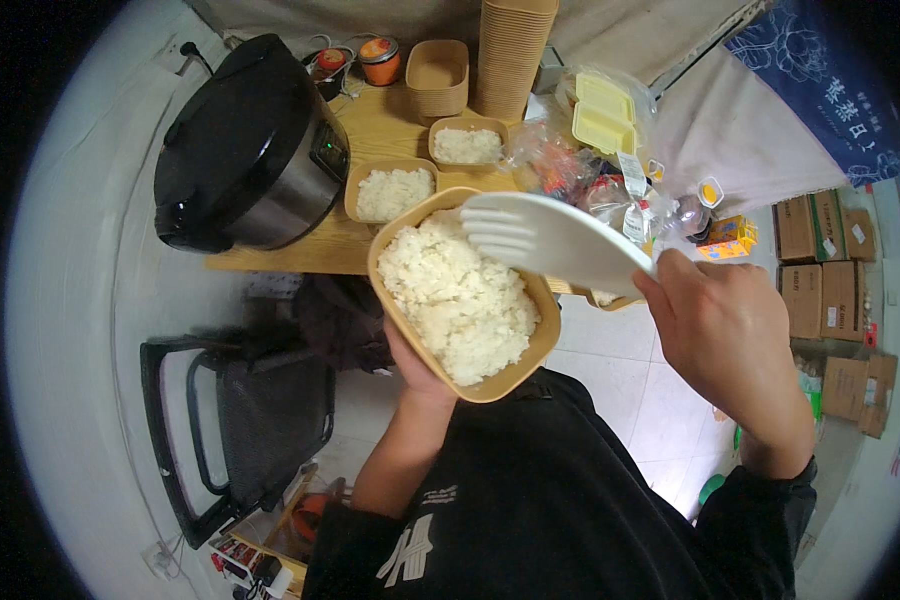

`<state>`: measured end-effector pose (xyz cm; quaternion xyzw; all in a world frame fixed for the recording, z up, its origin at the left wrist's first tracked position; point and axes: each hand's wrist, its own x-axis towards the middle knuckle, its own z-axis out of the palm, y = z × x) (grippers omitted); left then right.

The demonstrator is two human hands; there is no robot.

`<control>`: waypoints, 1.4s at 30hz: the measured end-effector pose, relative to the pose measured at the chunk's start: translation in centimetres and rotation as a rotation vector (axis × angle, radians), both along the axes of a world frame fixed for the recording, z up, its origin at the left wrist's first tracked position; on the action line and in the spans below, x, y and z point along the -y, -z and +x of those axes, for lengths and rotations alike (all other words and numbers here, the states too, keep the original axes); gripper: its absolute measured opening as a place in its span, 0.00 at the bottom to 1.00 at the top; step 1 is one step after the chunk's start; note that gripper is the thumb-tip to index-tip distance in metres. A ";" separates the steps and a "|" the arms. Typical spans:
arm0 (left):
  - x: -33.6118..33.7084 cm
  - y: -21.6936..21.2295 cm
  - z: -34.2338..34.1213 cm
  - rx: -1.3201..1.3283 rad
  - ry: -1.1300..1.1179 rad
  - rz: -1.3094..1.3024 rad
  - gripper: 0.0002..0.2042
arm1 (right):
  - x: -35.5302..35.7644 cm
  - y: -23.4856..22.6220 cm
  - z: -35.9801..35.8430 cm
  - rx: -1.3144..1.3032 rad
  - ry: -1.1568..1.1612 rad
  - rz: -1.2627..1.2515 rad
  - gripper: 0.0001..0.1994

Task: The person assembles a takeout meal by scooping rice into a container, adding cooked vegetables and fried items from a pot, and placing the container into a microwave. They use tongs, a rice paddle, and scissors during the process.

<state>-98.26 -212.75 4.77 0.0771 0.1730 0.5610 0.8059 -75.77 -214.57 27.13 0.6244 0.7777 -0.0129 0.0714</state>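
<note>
In my left hand (420, 368) is a brown paper bowl (505, 383), tilted a little and held from below and the near left side. White cooked rice (460, 300) fills much of it. My right hand (715, 325) is closed round the near end of a white slotted rice paddle (570, 240). The slotted end of the paddle hangs over the far right part of the bowl; whether it touches the rice I cannot tell. Beyond the bowl, two more brown bowls of rice, a left one (350, 195) and a farther one (505, 130), stand on the wooden table (300, 258).
A large black and steel rice cooker (245, 150) stands at the left of the table. Behind are a tall stack of brown bowls (513, 60), a shorter stack (438, 85) and a yellow foam box (605, 110) among plastic bags. A black chair (270, 420) is at lower left, cardboard boxes (820, 290) at right.
</note>
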 end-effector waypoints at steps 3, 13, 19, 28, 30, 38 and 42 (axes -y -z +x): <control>-0.1 -0.6 0.6 -0.034 -0.010 0.010 0.42 | -0.5 2.0 -1.1 -0.075 -0.009 -0.028 0.13; -0.7 0.3 -1.1 0.144 -0.001 0.016 0.37 | -0.1 -1.1 1.1 -0.018 0.079 0.024 0.13; 0.0 -0.5 0.3 0.078 0.069 0.031 0.41 | -2.1 1.0 -2.1 -0.024 -0.110 0.035 0.11; 0.3 -0.5 0.2 -0.015 0.052 0.004 0.41 | -0.4 1.6 -0.5 -0.031 -0.050 0.033 0.12; 0.3 -0.2 -0.2 -0.011 0.046 -0.011 0.41 | -0.7 0.4 -0.5 -0.092 -0.131 -0.068 0.11; 0.2 1.6 -0.6 0.302 0.185 0.030 0.41 | -1.3 -0.9 -1.2 -0.091 -0.127 -0.223 0.15; 0.9 1.7 0.6 0.126 0.146 -0.083 0.39 | -1.6 2.6 -0.8 -0.152 -0.083 0.051 0.15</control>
